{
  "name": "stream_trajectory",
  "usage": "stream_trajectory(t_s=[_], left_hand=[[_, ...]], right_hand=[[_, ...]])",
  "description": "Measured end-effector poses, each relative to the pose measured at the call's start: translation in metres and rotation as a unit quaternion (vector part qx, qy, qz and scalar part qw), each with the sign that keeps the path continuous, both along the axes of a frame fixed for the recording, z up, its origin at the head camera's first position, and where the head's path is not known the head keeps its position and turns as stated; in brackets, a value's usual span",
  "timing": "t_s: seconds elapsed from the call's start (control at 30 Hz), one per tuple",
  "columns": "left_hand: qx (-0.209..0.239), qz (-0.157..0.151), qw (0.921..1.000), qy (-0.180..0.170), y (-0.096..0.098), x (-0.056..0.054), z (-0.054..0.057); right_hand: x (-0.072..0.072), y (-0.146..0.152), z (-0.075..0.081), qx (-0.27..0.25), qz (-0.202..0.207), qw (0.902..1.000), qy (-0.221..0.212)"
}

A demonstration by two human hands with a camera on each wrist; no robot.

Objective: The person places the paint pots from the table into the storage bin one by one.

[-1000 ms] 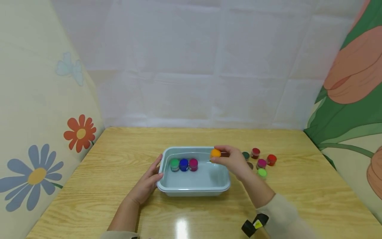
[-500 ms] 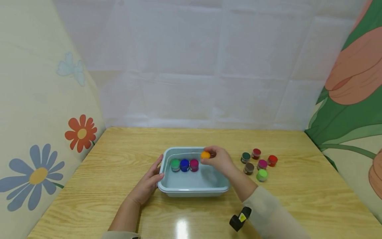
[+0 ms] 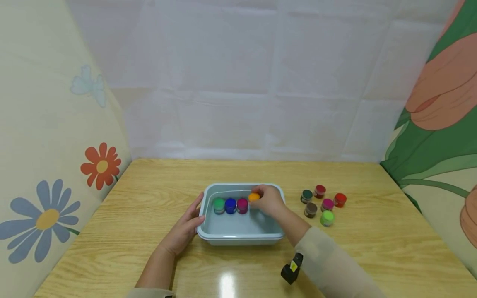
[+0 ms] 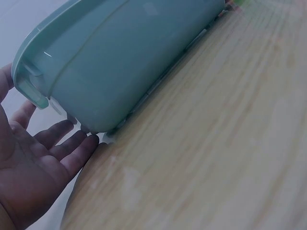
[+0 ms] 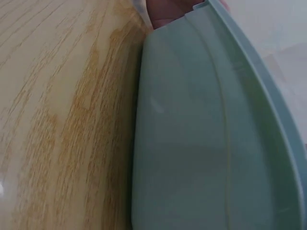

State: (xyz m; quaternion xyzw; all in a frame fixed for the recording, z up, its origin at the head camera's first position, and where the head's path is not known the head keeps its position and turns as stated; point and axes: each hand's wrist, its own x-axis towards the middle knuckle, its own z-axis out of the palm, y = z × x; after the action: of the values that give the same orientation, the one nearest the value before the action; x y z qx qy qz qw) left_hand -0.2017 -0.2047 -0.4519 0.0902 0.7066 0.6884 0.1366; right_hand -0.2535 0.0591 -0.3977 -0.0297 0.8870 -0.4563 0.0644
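In the head view, a pale blue plastic basin (image 3: 242, 236) sits on the table. My left hand (image 3: 183, 227) holds its left side, thumb over the rim. In the left wrist view the fingers (image 4: 79, 155) lie against the outer wall. My right hand (image 3: 270, 202) reaches into the basin and pinches a small paint jar with an orange lid (image 3: 254, 197), its lower part hidden. Just left of that jar stand three more in a row: a magenta jar (image 3: 242, 205), a blue jar (image 3: 230, 206) and a green jar (image 3: 219, 205).
Right of the basin, several jars stand loosely grouped on the wooden table (image 3: 149, 198): dark green (image 3: 307, 196), dark red (image 3: 319, 191), brown (image 3: 310, 210), pink (image 3: 327, 205), red (image 3: 340, 200) and light green (image 3: 327, 218). A white cloth (image 3: 238, 103) hangs behind.
My right hand has moved left with the orange-lidded jar and then lowered it into the basin beside the magenta jar. The left hand stays on the basin's left side.
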Motion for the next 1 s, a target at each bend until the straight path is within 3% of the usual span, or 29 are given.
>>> stream_trajectory(t_s=[0.67, 1.0], left_hand=[[0.005, 0.002, 1.0000, 0.001, 0.0015, -0.0002, 0.0001], [0.005, 0.004, 1.0000, -0.002, 0.0017, -0.0009, -0.0005]], right_hand=[[-0.0035, -0.0061, -0.0057, 0.081, -0.010, 0.9957, -0.044], [-0.0029, -0.0083, -0.0070, 0.096, -0.005, 0.9947, -0.038]])
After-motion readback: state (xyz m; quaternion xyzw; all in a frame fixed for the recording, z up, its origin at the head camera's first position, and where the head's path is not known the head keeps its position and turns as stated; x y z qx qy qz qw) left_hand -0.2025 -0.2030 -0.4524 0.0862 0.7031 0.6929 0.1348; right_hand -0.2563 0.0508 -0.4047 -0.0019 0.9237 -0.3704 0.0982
